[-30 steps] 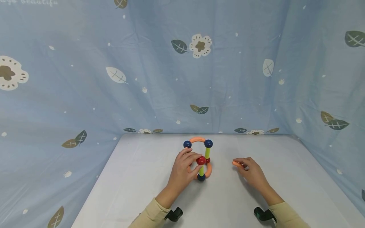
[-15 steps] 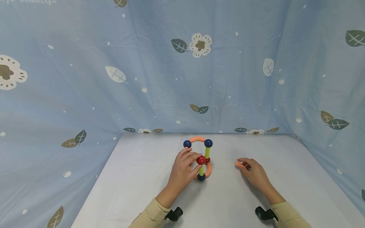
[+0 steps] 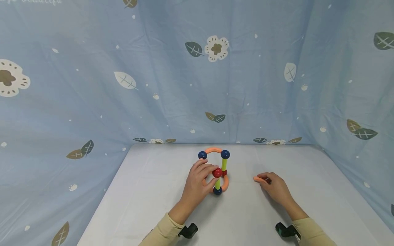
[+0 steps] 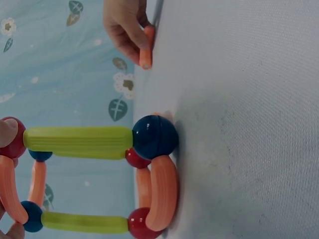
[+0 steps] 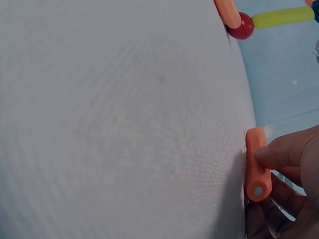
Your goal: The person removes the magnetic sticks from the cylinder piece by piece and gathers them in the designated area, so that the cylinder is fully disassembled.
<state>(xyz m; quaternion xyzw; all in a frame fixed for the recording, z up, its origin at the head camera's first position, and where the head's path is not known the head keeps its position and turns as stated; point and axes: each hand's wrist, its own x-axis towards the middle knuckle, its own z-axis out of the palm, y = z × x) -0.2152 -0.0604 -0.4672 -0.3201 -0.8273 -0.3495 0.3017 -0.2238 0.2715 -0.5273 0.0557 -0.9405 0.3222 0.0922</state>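
Observation:
My left hand (image 3: pixel 195 182) pinches the red ball (image 3: pixel 217 172) at a top corner of a standing frame of magnetic rods and balls. Light green rods (image 4: pixel 79 137) stand upright between blue balls (image 4: pixel 155 136) and red ones. Curved orange rods (image 4: pixel 164 191) join the balls at the base and the top. Part of the frame is hidden behind my left fingers in the head view. To its right, my right hand (image 3: pixel 277 189) pinches a loose orange rod (image 5: pixel 255 142) between thumb and fingers, low at the table. A grey metal tip shows at the rod's near end.
The frame stands on a white-covered table (image 3: pixel 240 218). Behind the table hangs a blue curtain (image 3: pixel 172 85) with leaf and flower prints. A dark wrist camera (image 3: pixel 188 231) sits by the left cuff, another dark camera (image 3: pixel 284 230) by the right cuff.
My right hand has moved slightly right with the orange rod, and its fingers have shifted a little on it. My left hand and the frame stay in place.

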